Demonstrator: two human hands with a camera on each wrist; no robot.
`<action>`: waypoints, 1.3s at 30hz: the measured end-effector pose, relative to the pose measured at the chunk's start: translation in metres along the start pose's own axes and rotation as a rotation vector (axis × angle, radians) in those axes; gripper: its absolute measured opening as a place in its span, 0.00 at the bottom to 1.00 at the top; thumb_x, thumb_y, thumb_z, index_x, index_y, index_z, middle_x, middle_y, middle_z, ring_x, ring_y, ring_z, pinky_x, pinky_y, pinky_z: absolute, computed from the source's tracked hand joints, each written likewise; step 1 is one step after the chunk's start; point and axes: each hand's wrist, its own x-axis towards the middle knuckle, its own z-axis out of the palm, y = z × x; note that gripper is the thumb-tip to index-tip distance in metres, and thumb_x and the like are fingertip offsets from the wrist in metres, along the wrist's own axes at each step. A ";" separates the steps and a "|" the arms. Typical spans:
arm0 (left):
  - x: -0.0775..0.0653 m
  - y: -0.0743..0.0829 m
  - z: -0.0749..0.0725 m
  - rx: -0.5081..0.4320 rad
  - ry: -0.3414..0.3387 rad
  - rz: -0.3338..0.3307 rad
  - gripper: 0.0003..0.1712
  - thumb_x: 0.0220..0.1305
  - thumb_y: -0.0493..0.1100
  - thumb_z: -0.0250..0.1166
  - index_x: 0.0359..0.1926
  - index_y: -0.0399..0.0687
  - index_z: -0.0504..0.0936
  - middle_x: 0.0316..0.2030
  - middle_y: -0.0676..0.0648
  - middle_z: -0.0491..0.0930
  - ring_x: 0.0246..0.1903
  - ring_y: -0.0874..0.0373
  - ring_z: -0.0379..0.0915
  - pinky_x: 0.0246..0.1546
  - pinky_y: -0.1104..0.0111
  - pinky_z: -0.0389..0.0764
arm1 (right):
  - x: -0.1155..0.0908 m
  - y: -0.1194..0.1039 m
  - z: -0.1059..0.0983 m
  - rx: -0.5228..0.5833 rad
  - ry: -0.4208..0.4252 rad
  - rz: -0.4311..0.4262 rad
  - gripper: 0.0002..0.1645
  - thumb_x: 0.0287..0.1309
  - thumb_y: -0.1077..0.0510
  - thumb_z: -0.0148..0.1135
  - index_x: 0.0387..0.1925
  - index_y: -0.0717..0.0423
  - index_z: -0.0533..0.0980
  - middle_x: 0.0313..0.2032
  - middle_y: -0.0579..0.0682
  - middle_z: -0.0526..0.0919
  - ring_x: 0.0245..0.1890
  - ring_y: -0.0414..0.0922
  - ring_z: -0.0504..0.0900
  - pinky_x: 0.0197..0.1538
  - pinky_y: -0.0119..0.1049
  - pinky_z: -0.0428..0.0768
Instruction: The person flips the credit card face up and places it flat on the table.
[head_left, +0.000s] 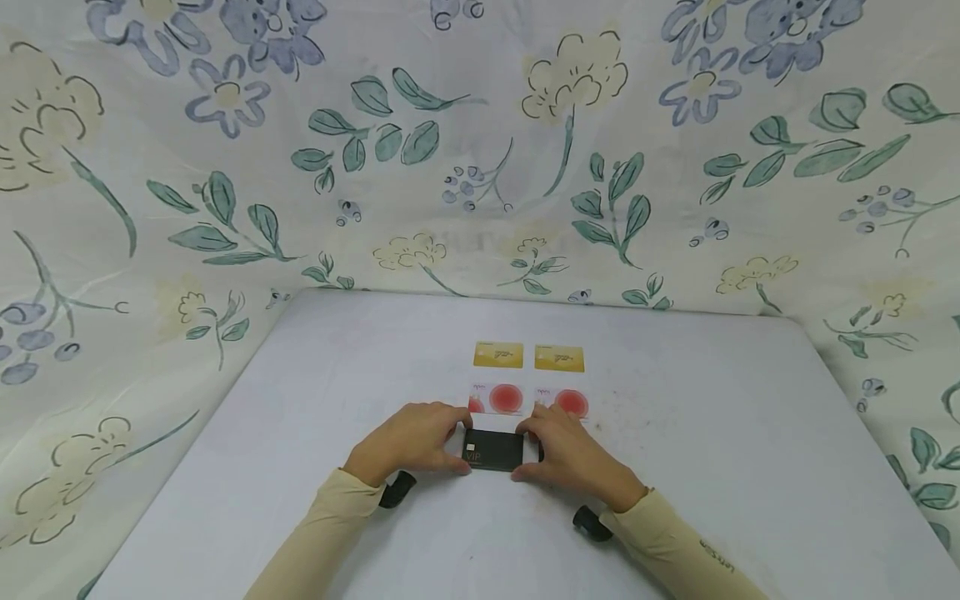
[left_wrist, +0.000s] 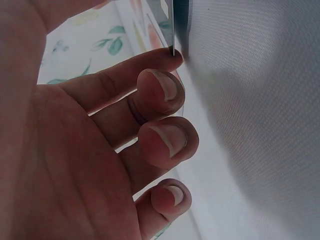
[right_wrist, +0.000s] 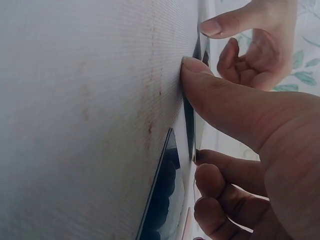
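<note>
A black card with "VIP" lettering and a chip (head_left: 493, 451) lies between my two hands. My left hand (head_left: 422, 437) grips its left end, thumb at the near corner and index finger at the far one. At the right end, my right hand (head_left: 573, 452) holds it the same way between thumb and index finger. The left wrist view shows the left index fingertip (left_wrist: 172, 58) against the card's edge, the other fingers curled beside it. A second dark card (right_wrist: 161, 200) lies on the table beside the right hand, mostly covered by that hand in the head view.
Beyond the hands lie two white cards with red circles, one on the left (head_left: 497, 399) and one on the right (head_left: 573, 403), the latter partly behind my right fingers. Farther back are two gold cards (head_left: 498, 355). A floral curtain (head_left: 465, 167) borders the white table (head_left: 315, 367).
</note>
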 end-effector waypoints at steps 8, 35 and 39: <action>0.001 0.001 0.001 -0.016 -0.018 -0.022 0.29 0.52 0.56 0.80 0.52 0.51 0.82 0.30 0.55 0.75 0.33 0.60 0.70 0.37 0.63 0.73 | 0.001 0.001 0.000 0.000 -0.004 0.006 0.34 0.46 0.43 0.83 0.52 0.53 0.84 0.35 0.41 0.75 0.41 0.40 0.70 0.46 0.38 0.72; 0.003 0.004 -0.002 -0.009 -0.012 -0.030 0.29 0.51 0.56 0.80 0.52 0.52 0.82 0.28 0.54 0.73 0.31 0.60 0.69 0.35 0.64 0.72 | 0.002 0.005 -0.004 -0.004 0.004 -0.018 0.34 0.46 0.42 0.83 0.52 0.54 0.84 0.34 0.41 0.74 0.40 0.40 0.69 0.46 0.38 0.71; 0.002 0.005 -0.002 -0.009 -0.011 -0.029 0.29 0.51 0.56 0.80 0.52 0.52 0.82 0.28 0.54 0.73 0.31 0.60 0.69 0.35 0.64 0.72 | 0.001 0.005 -0.004 -0.007 0.011 -0.024 0.34 0.45 0.41 0.83 0.52 0.54 0.84 0.34 0.41 0.74 0.40 0.40 0.69 0.45 0.36 0.70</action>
